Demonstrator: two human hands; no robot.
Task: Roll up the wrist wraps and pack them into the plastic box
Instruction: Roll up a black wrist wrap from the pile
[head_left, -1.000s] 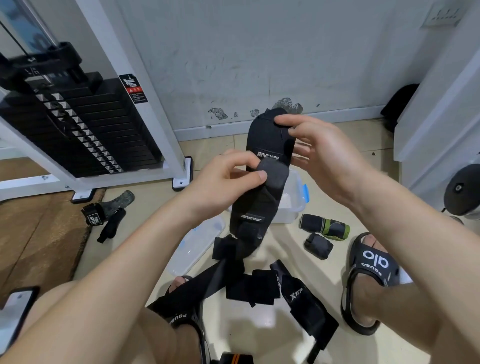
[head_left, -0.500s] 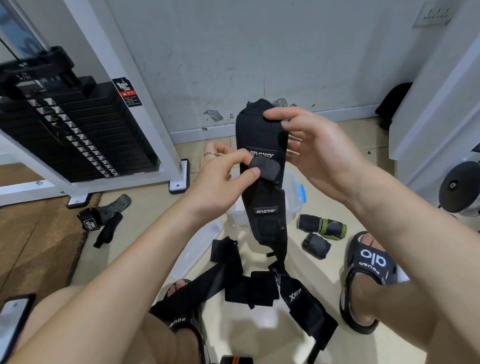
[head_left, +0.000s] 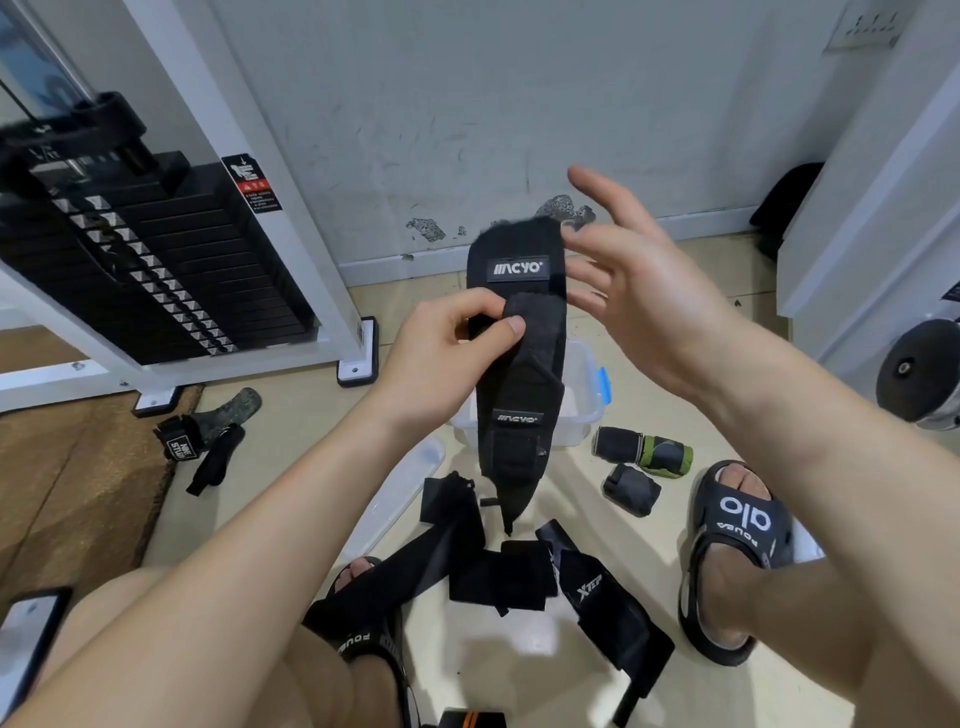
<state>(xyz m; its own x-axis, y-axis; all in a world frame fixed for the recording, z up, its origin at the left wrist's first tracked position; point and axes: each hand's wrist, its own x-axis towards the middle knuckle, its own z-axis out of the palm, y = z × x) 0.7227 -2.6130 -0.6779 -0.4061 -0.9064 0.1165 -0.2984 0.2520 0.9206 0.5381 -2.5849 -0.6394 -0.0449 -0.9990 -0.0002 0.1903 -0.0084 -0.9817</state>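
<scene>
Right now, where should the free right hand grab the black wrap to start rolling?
Grip the wrap's top end, above the logo patch, coming from its right edge. The left hand already pinches the middle, the right hand is open beside that edge, and the bottom hangs loose.

The wrist wrap (head_left: 519, 374) I hold is black with white lettering on two small patches; behind it, the plastic box (head_left: 584, 410) is clear with a blue latch; right of the box lie two rolled wraps (head_left: 641, 452), one black and olive green, one plain black; my sandals (head_left: 737, 540) are black with white print; in front of the box, loose black straps (head_left: 498, 566), one lettered white; left of the box, a camouflage-patterned strap (head_left: 228, 410).
</scene>
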